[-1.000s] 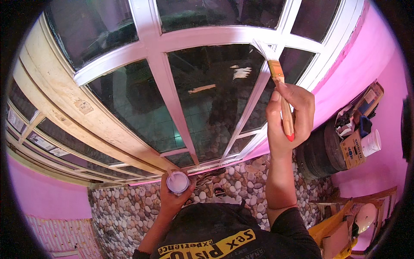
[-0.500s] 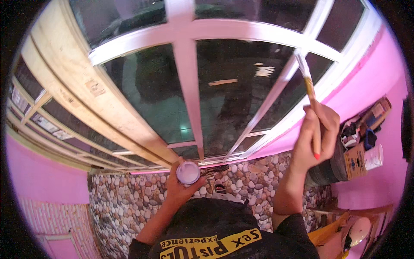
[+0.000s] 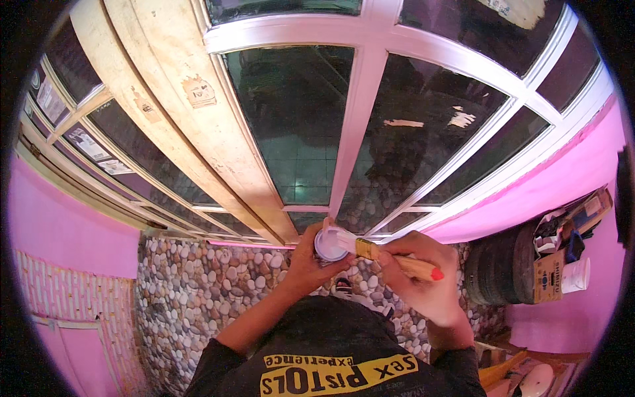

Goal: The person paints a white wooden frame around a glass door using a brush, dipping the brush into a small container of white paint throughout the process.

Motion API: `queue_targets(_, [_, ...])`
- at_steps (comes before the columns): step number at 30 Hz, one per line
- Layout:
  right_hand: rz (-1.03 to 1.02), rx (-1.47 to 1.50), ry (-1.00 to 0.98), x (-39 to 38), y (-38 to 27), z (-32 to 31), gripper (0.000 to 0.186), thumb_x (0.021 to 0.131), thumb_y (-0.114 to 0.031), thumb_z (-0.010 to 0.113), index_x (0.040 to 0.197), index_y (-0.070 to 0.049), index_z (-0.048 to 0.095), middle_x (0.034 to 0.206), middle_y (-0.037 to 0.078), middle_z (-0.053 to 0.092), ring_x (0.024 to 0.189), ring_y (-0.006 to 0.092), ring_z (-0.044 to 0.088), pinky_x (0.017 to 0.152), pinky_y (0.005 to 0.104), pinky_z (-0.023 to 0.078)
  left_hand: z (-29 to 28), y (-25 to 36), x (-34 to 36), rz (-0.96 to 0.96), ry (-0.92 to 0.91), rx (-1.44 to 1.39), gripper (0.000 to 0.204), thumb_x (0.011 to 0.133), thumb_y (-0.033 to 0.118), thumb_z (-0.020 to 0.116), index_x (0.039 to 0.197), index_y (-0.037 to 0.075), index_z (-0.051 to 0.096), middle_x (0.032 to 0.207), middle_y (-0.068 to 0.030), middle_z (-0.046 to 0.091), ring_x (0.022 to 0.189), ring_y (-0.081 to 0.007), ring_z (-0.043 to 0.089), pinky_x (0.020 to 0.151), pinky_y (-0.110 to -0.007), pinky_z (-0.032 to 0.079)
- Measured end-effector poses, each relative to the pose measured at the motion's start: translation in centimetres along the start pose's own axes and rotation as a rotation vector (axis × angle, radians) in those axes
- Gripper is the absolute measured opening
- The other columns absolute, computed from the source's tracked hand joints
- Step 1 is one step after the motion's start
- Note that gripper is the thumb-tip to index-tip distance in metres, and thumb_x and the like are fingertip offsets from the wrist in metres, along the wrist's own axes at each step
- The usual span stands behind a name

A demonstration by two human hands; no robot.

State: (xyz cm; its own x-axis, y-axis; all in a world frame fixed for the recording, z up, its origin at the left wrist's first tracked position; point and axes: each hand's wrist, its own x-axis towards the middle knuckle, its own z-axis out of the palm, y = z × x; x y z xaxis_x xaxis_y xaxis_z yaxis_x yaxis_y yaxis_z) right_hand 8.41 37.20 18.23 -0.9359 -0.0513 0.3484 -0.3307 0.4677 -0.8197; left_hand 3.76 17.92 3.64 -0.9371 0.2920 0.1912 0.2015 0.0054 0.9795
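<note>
Below the white window frame, dipping a paintbrush into a small paint cup. Left hand fingers wrapping the cup, right hand fingers gripping the brush handle. Looking well along: frame bars already showing white, adjoining wooden frame still remaining bare.

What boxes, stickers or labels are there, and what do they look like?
Torn sticker: on the bare wooden frame, upper left; pale, ragged.
Paper labels: on the left panes; small, light rectangles.
Cardboard box: far right, on the stacked tyres; brown, with print.
White cup: beside the box; round, printed.
</note>
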Motion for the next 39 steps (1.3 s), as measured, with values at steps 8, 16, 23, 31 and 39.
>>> queue_targets(8, [0.038, -0.112, -0.11, 0.6, 0.8, 2.5, 0.017, 0.08, -0.01, 0.077, 0.093, -0.003, 0.068, 0.086, 0.014, 0.069, 0.074, 0.0314, 0.07, 0.067, 0.0366, 0.055, 0.1, -0.9, -0.2, 0.01, 0.008, -0.11, 0.07, 0.08, 0.009, 0.083, 0.136, 0.003, 0.042, 0.12, -0.0098, 0.058, 0.111, -0.0183, 0.06, 0.097, -0.033, 0.049])
queue_targets(16, [0.146, -0.029, -0.06, 0.4, 0.6, 2.7, 0.013, 0.082, -0.008, 0.076, 0.091, -0.002, 0.069, 0.084, 0.013, 0.069, 0.072, 0.025, 0.07, 0.065, 0.0338, 0.055, -0.2, -1.0, -0.1, 0.048, -0.005, -0.016, 0.072, 0.08, 0.01, 0.084, 0.137, 0.002, 0.041, 0.12, -0.0107, 0.058, 0.111, -0.019, 0.061, 0.097, -0.034, 0.049])
queue_targets(23, [0.221, 0.133, 0.097, -0.3, 2.5, 1.9, 0.005, 0.088, -0.003, 0.071, 0.091, 0.0, 0.068, 0.079, 0.008, 0.069, 0.068, 0.0143, 0.068, 0.061, 0.0282, 0.054, 0.2, -1.2, 0.0, 0.059, 0.015, -0.054, 0.072, 0.08, 0.011, 0.084, 0.136, 0.001, 0.041, 0.118, -0.0107, 0.059, 0.11, -0.0194, 0.061, 0.097, -0.034, 0.05])
queue_targets(31, [0.535, 0.654, 0.283, -0.9, 5.9, 1.4, 0.018, 0.096, -0.015, 0.063, 0.095, 0.003, 0.063, 0.074, 0.013, 0.067, 0.059, 0.0185, 0.065, 0.052, 0.029, 0.051, 0.6, -0.5, 0.3, 0.037, 0.006, -0.044, 0.07, 0.078, 0.017, 0.087, 0.13, 0.003, 0.043, 0.117, -0.0128, 0.062, 0.11, -0.0212, 0.063, 0.096, -0.035, 0.051])
queue_targets(39, [0.629, 0.879, 0.311, -1.9, 7.5, 1.1, 0.017, 0.098, -0.017, 0.062, 0.091, -0.002, 0.058, 0.073, 0.01, 0.067, 0.055, 0.019, 0.064, 0.05, 0.0285, 0.052, 0.9, -0.7, 0.3, 0.049, -0.045, 0.001, 0.072, 0.079, 0.015, 0.086, 0.134, 0.0, 0.042, 0.117, -0.013, 0.06, 0.109, -0.0206, 0.062, 0.095, -0.034, 0.05])
